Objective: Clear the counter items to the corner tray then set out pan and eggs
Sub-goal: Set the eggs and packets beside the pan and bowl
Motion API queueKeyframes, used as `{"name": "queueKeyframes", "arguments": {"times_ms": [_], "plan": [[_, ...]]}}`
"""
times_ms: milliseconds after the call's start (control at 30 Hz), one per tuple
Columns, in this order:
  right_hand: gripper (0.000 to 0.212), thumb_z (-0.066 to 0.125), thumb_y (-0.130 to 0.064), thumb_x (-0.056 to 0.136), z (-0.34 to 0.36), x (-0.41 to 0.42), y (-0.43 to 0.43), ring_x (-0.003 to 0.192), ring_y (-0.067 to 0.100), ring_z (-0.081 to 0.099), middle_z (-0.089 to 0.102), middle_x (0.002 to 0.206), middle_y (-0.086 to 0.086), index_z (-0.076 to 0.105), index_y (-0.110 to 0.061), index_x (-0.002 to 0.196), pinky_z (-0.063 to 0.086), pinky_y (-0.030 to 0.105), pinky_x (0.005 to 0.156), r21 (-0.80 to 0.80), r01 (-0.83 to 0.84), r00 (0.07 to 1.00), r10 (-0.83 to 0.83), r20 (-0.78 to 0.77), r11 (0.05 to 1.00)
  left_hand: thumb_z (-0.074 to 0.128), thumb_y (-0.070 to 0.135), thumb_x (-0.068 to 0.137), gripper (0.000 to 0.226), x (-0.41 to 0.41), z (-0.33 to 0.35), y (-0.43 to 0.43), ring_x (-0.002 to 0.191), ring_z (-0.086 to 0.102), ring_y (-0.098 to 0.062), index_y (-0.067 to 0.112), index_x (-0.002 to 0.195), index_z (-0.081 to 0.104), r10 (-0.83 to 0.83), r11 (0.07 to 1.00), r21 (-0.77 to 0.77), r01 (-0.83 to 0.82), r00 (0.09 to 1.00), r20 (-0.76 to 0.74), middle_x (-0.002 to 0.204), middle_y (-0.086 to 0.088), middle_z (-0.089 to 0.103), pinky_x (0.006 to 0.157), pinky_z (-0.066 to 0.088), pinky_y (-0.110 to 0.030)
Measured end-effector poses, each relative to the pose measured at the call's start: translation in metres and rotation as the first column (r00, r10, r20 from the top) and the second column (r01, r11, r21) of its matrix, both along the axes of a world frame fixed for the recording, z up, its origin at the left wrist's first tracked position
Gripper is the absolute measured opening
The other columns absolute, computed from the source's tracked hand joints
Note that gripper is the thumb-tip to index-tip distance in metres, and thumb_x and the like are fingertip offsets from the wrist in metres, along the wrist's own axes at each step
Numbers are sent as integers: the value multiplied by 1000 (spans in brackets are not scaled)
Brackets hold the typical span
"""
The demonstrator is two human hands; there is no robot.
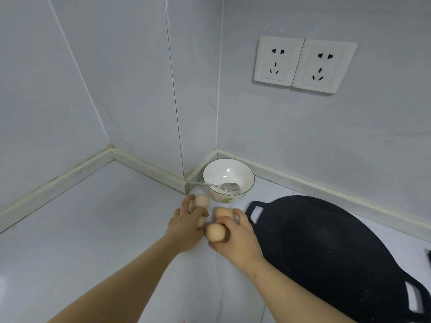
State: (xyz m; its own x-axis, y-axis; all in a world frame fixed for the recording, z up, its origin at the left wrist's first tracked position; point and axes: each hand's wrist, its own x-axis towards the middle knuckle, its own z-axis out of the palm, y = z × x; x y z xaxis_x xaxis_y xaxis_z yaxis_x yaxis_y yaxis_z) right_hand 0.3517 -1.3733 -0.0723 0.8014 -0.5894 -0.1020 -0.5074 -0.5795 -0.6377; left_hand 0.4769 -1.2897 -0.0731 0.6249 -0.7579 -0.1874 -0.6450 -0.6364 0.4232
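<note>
A black speckled pan [326, 248] with two loop handles lies flat on the white counter [93, 229] at the right. Just left of it, both my hands hold pale brown eggs low over the counter. My left hand [186, 227] curls round one egg [202, 201] at its fingertips, and a second egg [200, 222] shows partly under its palm. My right hand [238, 238] grips two eggs: one [224, 213] under its fingers and another [215, 232] by its thumb. No tray is in view.
A white bowl [229, 169] with a metal spoon [229, 186] inside stands in the wall corner just behind the eggs. Two wall sockets [303, 64] sit above the pan. A dark object [428, 256] shows at the right edge.
</note>
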Motion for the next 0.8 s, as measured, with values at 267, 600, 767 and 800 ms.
{"name": "queueKeyframes", "arguments": {"times_ms": [267,600,767,800], "plan": [[43,67,-36,79,-1,-6,6,134,21,26,15,148,-4,53,-33,120,33,28,106,-6,21,1000,-21,-15,1000,40,1,85,68,-13,1,18,131,34,-31,29,145,20,127,988,-78,-135,988,-92,154,-2,-3,98,38,-33],[47,64,-37,81,-3,-8,12,135,22,26,10,150,-6,48,-37,125,39,32,103,-7,56,998,-56,-39,998,42,7,90,54,-14,-1,24,121,46,-27,22,141,32,122,982,-130,-134,988,-96,137,-5,35,96,42,-33],[52,65,-34,80,3,-13,14,137,21,24,9,150,-6,44,-40,128,40,29,99,46,78,997,-77,-13,996,43,6,89,60,-15,5,28,128,41,-25,22,144,27,104,986,-123,-114,991,-85,143,-4,32,98,39,-32],[53,65,-33,80,5,-18,17,138,21,24,9,151,-5,43,-39,128,40,29,98,55,83,997,-82,-13,995,44,5,88,61,-18,6,32,129,40,-25,22,144,26,107,986,-117,-117,990,-88,143,-4,31,98,38,-31]]}}
